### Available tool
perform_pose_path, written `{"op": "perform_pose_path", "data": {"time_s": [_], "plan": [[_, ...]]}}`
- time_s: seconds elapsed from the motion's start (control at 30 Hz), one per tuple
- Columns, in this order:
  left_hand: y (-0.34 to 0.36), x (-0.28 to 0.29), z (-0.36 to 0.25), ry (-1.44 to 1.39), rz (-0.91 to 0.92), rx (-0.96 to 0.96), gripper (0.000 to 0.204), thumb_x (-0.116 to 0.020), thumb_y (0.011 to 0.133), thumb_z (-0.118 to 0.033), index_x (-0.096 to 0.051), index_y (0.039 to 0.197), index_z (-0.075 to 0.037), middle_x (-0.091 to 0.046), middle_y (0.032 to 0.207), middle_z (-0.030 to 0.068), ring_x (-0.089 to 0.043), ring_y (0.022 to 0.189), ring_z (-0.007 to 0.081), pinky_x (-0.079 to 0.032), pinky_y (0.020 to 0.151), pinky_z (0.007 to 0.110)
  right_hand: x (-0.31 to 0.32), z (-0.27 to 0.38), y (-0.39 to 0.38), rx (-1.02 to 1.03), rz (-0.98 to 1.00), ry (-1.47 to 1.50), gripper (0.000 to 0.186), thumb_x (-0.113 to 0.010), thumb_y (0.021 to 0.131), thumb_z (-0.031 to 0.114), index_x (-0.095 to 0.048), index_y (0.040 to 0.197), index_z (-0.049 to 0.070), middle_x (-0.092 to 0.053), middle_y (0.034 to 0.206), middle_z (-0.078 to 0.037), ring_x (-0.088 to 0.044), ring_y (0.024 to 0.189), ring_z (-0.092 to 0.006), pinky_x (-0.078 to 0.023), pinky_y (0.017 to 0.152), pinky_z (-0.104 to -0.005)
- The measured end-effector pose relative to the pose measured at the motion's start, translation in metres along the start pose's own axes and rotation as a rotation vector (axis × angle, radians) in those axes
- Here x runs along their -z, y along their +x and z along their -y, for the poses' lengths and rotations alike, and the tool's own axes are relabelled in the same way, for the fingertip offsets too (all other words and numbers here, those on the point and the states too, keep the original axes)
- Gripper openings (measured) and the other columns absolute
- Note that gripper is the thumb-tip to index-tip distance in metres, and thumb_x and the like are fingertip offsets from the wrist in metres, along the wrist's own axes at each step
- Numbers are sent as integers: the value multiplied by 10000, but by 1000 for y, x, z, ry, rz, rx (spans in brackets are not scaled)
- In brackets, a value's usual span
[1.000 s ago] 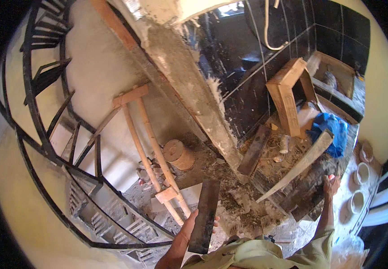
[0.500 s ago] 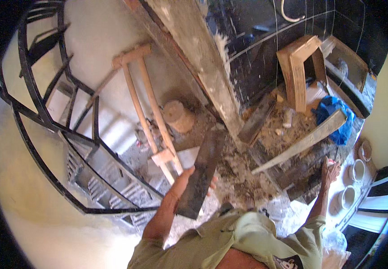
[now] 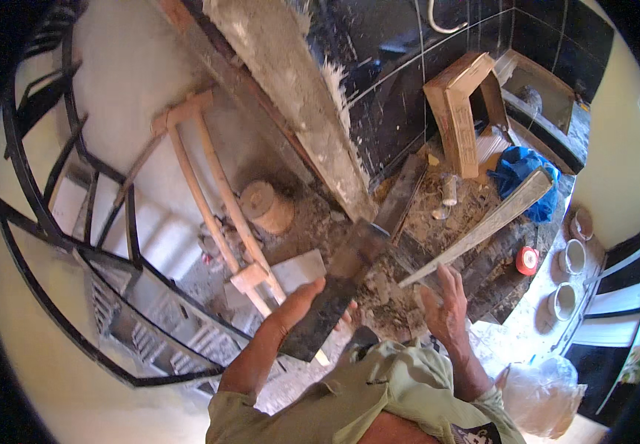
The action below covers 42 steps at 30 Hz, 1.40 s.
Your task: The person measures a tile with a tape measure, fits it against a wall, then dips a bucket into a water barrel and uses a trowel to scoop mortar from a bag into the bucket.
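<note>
In my left hand (image 3: pixel 296 305) is a dark, flat rectangular strip (image 3: pixel 338 285), a board or a cut tile; I cannot tell which. The thumb lies along its near side and fingertips show past the other edge. My right hand (image 3: pixel 447 303) is raised beside it, fingers apart and holding nothing, close to the narrow end of a long pale strip (image 3: pixel 482 226). A red round object (image 3: pixel 527 260) with a pale centre, perhaps a tape measure, rests farther right on the debris-covered dark counter (image 3: pixel 493 285).
A cardboard box frame (image 3: pixel 456 122) and a crumpled blue bag (image 3: pixel 523 174) lie at the back right. White buckets (image 3: pixel 562 302) stand along the right. A black metal railing (image 3: pixel 105 255) borders stairs on the left. Wooden poles (image 3: pixel 220 200) lean near a round block (image 3: pixel 266 207).
My right hand has let go of the red round object and come left toward the dark strip. The left hand keeps its hold on the strip. The whole view has shifted.
</note>
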<state>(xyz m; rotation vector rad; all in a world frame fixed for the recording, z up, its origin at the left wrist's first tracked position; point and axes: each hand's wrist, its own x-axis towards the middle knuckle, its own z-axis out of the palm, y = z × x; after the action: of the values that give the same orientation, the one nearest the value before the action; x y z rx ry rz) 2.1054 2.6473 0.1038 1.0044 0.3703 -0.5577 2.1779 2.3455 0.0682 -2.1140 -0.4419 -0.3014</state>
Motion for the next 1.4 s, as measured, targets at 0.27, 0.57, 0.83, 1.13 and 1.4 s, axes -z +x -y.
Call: {"op": "perform_pose_path", "data": {"time_s": [0.27,0.57,0.83,1.13,1.4], "plan": [[-3,17,-71,454,123,242,652,-385,963,-560,-473,1306,-13,-647,1094,137,-660,900,212,-555,733,341,-79,51,96,-231,378,540,382,-674,865,251,-559,1152,26,-605,940,-106,-573,915,-183,-460,814,-340],[-21,12,-177,82,565,-28,885,-315,882,-719,-289,1463,-52,-478,1369,183,-563,1146,379,-531,877,482,-126,65,131,-523,63,1401,221,-590,918,239,-595,993,31,-586,867,-5,-537,795,-113,-430,735,-291],[2,-31,-259,562,-72,-1239,705,-548,932,-472,-365,1382,39,-576,1191,224,-594,1068,302,-559,809,434,-153,86,236,-394,-225,1813,320,-560,956,274,-593,1069,-23,-636,984,-101,-614,877,-201,-503,805,-361],[36,-66,-333,800,-501,-1345,340,-657,897,-152,-543,1113,86,-621,833,114,-633,681,165,-560,574,278,-213,77,281,-464,-351,1596,329,-575,951,308,-630,1015,-10,-636,952,-92,-595,854,-200,-507,754,-377],[40,-66,-356,913,-580,-1410,238,-658,892,-135,-570,992,63,-613,766,92,-611,601,141,-543,545,264,-182,119,275,-443,-388,1050,551,-651,865,388,-549,1205,-33,-596,1086,-209,-582,920,-285,-458,850,-389]]}}
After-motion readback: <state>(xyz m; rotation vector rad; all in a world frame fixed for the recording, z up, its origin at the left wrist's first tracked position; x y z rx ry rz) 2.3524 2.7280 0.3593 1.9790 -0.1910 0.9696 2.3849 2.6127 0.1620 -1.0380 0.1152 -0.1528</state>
